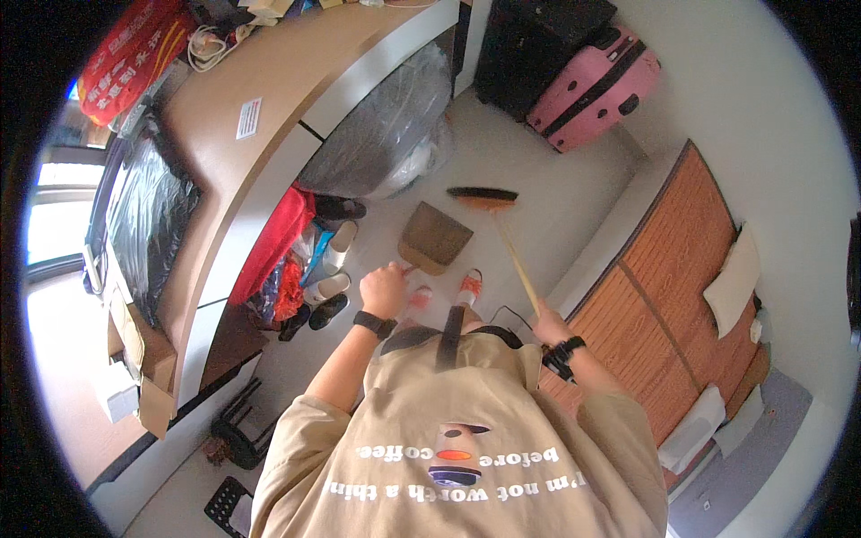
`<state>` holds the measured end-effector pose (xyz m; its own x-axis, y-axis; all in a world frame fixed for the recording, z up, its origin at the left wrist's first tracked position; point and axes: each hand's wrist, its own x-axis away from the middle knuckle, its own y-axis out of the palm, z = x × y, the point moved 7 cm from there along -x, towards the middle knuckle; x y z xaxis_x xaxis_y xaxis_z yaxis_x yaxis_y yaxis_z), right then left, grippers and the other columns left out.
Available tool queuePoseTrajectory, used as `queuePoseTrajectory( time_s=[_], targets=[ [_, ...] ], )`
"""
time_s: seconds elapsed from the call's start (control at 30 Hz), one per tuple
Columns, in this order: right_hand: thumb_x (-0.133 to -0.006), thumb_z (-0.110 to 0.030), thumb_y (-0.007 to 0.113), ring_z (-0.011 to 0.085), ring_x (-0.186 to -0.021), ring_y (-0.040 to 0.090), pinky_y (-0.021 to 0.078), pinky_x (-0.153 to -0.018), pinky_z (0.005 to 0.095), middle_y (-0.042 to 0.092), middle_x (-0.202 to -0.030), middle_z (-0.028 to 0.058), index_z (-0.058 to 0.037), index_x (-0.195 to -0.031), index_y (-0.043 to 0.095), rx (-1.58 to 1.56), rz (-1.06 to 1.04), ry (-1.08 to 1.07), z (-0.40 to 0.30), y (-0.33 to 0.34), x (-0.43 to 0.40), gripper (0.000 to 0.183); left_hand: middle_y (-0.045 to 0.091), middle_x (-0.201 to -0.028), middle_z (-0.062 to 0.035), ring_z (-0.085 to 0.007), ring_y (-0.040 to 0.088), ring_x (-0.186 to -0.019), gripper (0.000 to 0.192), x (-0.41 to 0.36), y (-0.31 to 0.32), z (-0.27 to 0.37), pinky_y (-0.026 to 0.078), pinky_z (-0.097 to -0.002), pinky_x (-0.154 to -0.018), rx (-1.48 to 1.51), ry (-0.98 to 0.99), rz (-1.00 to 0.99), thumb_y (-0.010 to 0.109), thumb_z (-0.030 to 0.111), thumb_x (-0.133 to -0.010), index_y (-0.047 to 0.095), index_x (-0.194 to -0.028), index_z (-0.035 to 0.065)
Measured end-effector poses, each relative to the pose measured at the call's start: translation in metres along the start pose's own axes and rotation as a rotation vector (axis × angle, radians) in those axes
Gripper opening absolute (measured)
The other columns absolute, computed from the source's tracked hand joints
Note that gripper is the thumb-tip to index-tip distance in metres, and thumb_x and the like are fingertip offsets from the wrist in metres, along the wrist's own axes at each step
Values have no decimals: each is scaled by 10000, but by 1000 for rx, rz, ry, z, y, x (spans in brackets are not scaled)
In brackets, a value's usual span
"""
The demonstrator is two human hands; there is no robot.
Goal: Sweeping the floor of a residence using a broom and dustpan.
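Note:
My left hand [383, 291] is closed around the short handle of a dustpan [434, 239], whose brownish pan hangs or rests just ahead of my feet. With my right hand [553, 324] I grip the pale yellow stick of a broom [482, 198]. The broom's dark bristles are at the far end, beyond the dustpan and to its right, apart from it. Whether the dustpan touches the floor, I cannot tell. Below the dustpan are my feet in red and white footwear [470, 286].
Several slippers and shoes [340, 245] line the floor at left, beside bags under a long desk [269, 101]. A pink suitcase [592, 91] and a black suitcase [518, 54] stand at the far wall. To the right lies a bed with a brown mat [662, 282].

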<state>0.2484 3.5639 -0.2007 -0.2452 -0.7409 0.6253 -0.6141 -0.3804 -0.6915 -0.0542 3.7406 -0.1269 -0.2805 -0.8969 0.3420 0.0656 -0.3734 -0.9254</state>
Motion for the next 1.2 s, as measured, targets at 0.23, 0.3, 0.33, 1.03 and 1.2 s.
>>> queuePoseTrajectory(
  time_s=[0.23, 0.3, 0.33, 1.03, 1.2],
  targets=[
    [-792, -134, 471, 75, -408, 354, 249, -326, 230, 404, -587, -38, -54, -1079, 493, -824, -382, 320, -10, -31, 74, 299, 607, -679, -139, -302, 605, -643, 222, 16, -26, -11, 482, -400, -570, 82, 12, -56, 534, 283, -747, 571, -791, 68],
    [-796, -146, 473, 74, -424, 365, 259, -340, 228, 406, -598, -48, -58, -1080, 494, -887, -385, 315, -27, -30, 78, 298, 614, -693, -125, -285, 610, -654, 221, 22, -25, -28, 485, -382, -580, 72, -19, -63, 519, 286, -755, 578, -780, 75],
    [-797, -149, 480, 92, -463, 410, 296, -366, 242, 436, -615, -21, -49, -1072, 492, -810, -298, 294, -47, -36, 74, 293, 611, -683, -129, -288, 609, -643, 231, 24, -21, -41, 485, -385, -572, 49, -25, -46, 527, 297, -748, 575, -771, 73],
    [-747, -49, 429, 196, -480, 494, 398, -417, 323, 532, -676, 133, -109, -1295, 302, -379, -199, 215, -127, 77, 95, 566, 591, -628, -143, -300, 594, -570, 237, 32, -12, -96, 469, -386, -504, -82, 153, 0, 534, 295, -758, 554, -718, 62],
    [-781, -124, 529, 56, -399, 353, 288, -347, 222, 431, -590, -8, -69, -1266, 353, -832, -324, 397, -92, 70, 153, 518, 590, -622, -143, -302, 595, -574, 208, 20, -17, -84, 474, -394, -516, -89, 209, 16, 544, 272, -736, 560, -726, 65]
  ],
)
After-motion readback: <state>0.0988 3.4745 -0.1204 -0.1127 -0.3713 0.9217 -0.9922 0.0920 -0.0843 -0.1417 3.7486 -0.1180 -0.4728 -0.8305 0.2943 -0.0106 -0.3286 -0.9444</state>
